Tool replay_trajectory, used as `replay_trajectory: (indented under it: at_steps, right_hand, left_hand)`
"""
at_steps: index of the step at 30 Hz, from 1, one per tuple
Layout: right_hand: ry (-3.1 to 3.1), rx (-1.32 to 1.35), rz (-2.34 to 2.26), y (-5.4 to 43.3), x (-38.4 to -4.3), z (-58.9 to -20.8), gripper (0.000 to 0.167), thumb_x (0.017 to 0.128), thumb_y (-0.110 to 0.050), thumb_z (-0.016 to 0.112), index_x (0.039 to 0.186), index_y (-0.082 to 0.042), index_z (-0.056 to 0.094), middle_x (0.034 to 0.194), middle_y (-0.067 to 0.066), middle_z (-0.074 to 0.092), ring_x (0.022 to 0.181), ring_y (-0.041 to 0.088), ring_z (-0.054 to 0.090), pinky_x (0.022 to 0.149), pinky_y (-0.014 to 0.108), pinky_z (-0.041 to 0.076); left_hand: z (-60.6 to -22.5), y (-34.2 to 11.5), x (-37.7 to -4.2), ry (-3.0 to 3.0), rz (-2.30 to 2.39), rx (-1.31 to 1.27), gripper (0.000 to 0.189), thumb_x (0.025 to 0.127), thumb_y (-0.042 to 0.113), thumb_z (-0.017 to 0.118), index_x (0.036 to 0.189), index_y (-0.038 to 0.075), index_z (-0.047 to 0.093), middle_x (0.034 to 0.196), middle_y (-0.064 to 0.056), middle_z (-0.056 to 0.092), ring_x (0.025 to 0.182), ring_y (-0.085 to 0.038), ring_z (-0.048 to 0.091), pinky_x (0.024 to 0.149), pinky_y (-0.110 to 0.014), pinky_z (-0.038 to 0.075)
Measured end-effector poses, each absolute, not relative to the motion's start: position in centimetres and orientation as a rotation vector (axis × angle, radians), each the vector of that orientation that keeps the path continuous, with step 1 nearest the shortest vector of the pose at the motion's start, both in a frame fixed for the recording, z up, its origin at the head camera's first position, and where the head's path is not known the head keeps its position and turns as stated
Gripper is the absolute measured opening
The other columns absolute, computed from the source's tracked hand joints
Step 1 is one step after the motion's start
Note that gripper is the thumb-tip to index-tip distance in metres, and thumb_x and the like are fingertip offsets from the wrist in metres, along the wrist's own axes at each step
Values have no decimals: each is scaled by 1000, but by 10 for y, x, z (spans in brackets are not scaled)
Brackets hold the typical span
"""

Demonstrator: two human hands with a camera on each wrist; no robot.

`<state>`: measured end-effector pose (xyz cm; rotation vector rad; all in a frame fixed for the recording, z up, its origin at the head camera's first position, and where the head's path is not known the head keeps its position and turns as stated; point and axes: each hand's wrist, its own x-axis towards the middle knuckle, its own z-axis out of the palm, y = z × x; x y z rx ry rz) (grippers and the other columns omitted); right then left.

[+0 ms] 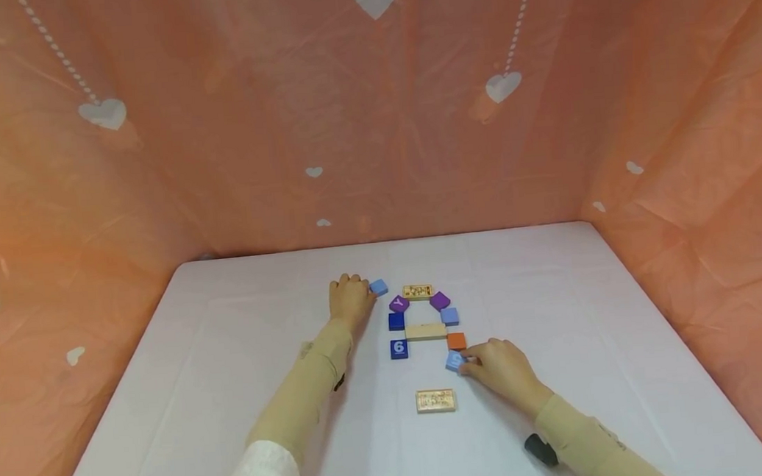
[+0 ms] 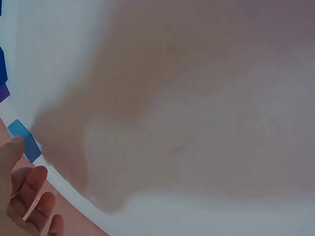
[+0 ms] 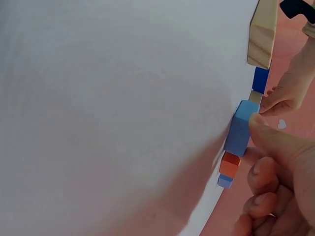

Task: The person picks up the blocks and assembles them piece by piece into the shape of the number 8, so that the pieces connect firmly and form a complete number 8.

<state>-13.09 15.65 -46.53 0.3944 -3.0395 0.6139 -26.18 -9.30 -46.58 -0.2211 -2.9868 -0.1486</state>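
Note:
My left hand [image 1: 351, 299] pinches a light blue block [image 1: 378, 287] at the far left of a group of blocks. In the left wrist view, the thumb presses on this block's [image 2: 24, 141] side. With thumb and fingertips, my right hand [image 1: 504, 369] grips another light blue block [image 1: 454, 361], marked with a pale character, just below an orange block [image 1: 456, 342]. Opposite stands a dark blue block [image 1: 398, 349] with a white 6. A plain wooden bar [image 1: 426, 332] lies across between the two columns of blocks.
Higher up are a dark blue block [image 1: 396, 322], a light blue block [image 1: 449, 316], purple blocks [image 1: 440, 301] and an engraved wooden tile [image 1: 418, 291]. A second engraved tile [image 1: 435, 401] lies nearer, on the white table [image 1: 167, 400]. Orange curtains [image 1: 247, 129] surround the table.

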Motion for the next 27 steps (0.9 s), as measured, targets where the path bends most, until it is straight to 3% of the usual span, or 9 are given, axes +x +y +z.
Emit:
replay_trajectory:
  at_steps: [10,27]
  right_hand:
    - [-3045,393,610,157,-132,-465,27,74,-27,76,94,-9,74,82,3,73,68,10,55,71,35,49]
    - [-3073,377,606,155,-131,-461,29,74,-27,77,95,-8,74,83,3,73,66,10,52,69,32,48]
  left_hand:
    - [-464,-90,-263,-3000,-182,-222,25,87,32,63,100,12,71,97,-3,68,95,-23,56,85,-39,42]
    - [-461,-95,-264,-3013,-202,-256,19,85,28,65,91,12,73,87,-4,70,88,-22,56,82,-38,40]
